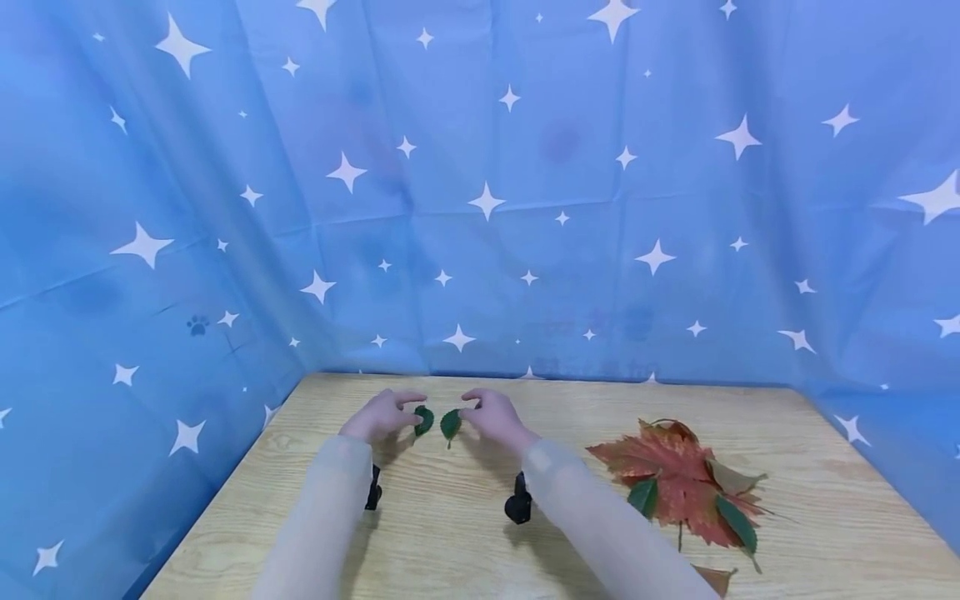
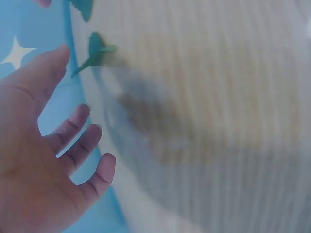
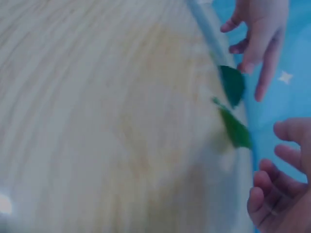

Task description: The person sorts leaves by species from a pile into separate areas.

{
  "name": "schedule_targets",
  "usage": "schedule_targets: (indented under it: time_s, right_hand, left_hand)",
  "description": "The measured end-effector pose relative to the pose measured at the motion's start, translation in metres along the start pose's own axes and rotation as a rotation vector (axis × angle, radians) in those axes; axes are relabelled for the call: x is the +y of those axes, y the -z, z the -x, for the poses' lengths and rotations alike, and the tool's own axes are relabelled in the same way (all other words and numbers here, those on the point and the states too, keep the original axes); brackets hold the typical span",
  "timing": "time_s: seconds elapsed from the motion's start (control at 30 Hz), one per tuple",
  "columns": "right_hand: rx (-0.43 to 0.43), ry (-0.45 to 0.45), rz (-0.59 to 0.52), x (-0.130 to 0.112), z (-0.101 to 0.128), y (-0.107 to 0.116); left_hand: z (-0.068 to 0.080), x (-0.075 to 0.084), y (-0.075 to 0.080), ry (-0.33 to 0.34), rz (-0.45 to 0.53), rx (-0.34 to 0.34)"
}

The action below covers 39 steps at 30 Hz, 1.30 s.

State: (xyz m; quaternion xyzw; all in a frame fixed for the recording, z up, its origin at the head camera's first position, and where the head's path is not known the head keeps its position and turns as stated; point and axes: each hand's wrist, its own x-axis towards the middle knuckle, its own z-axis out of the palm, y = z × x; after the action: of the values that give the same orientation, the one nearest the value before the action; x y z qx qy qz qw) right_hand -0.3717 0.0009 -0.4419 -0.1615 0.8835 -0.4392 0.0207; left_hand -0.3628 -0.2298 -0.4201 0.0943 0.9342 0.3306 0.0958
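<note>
Two small green leaves lie side by side near the far edge of the table. My left hand [image 1: 386, 415] reaches in beside the left leaf [image 1: 424, 422], fingers loosely bent, thumb tip at the leaf's edge. From the other side my right hand [image 1: 497, 418] comes up to the right leaf [image 1: 451, 424], its fingertips close to it. In the left wrist view, the left hand [image 2: 48, 145] has its fingers spread and nothing in its palm. The right wrist view has the right hand [image 3: 286, 179] relaxed, a gap between it and the nearer leaf [image 3: 235, 130].
To the right on the wooden table [image 1: 442, 542] lies a pile with a large red maple leaf [image 1: 667, 467], brown leaves and green leaves [image 1: 737, 523]. Behind and to the left hangs a blue curtain [image 1: 480, 250] with white stars. Each wrist carries a black device [image 1: 518, 504].
</note>
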Motion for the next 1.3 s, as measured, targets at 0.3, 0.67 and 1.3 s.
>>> schedule_targets:
  time_s: [0.3, 0.67, 1.3]
  right_hand:
    - [0.057, 0.083, 0.062, -0.009, 0.035, 0.079]
    - [0.07, 0.091, 0.132, 0.016, 0.118, 0.177]
    - [0.173, -0.092, 0.152, 0.116, 0.25, 0.248]
  left_hand:
    - [-0.004, 0.036, 0.003, -0.15, 0.001, 0.013]
    - [-0.025, 0.108, -0.052, -0.349, 0.025, -0.098]
    - [-0.015, 0.218, -0.165, -0.867, -0.23, -0.307]
